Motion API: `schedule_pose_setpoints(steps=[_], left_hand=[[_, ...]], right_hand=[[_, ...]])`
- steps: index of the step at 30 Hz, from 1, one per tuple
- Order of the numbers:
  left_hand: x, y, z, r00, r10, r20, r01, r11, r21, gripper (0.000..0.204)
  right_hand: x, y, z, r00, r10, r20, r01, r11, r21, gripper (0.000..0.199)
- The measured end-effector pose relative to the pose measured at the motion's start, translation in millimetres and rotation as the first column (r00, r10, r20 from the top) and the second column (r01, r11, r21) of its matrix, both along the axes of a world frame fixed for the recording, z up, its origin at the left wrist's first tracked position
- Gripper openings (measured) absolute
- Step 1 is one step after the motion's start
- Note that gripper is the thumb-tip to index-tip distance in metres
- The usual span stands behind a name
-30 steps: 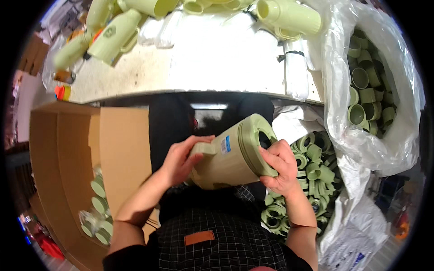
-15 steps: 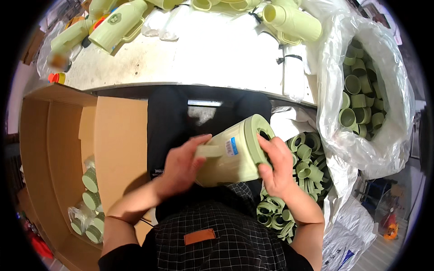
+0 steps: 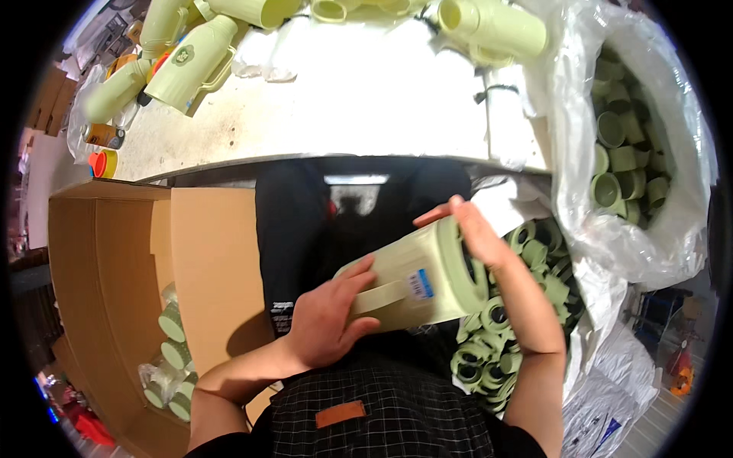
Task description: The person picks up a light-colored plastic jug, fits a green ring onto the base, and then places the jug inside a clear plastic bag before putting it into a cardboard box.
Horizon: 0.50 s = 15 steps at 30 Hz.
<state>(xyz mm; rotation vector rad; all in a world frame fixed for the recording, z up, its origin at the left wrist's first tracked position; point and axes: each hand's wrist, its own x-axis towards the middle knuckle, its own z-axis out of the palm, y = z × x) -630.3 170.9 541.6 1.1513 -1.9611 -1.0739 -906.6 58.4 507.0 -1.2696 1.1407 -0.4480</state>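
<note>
A pale green thermos flask casing (image 3: pixel 402 262) lies tilted over my lap. It has a strap-like handle (image 3: pixel 379 298) and a blue and white label (image 3: pixel 420 283). A darker green ring (image 3: pixel 459 269) sits at its wide end, which points right. My left hand (image 3: pixel 327 320) grips the narrower left part beside the handle, the thumb below it. At the wide end, my right hand (image 3: pixel 475 229) touches the ring's far edge, its fingers stretched out to the left. The inside of the casing is mostly hidden from view.
Several green flasks (image 3: pixel 195 65) lie along the back of the white table (image 3: pixel 321 114). An open cardboard box (image 3: pixel 217 259) with green-capped pieces stands left. Right are a clear plastic bag (image 3: pixel 569 168) of green cups and a pile of green parts (image 3: pixel 496 343).
The casing has shifted right and slightly down, its wide end tipping lower. My right hand has left the ring's opening and moved up to its far edge, with the fingers straightened.
</note>
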Motion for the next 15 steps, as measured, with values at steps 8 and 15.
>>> schedule_pose_setpoints(steps=[8, 15], left_hand=[[-60, -197, -38, 0.992, 0.092, 0.085, -0.034, 0.85, -0.525, 0.014], [-69, -261, -128, 0.95, 0.254, 0.183, -0.24, 0.966, -0.096, 0.023]], right_hand=[[-6, -11, -9, 0.997, 0.083, 0.002, -0.076, 0.932, -0.353, 0.063], [-12, -29, -23, 0.999, -0.011, -0.053, -0.018, 0.851, -0.524, 0.017]])
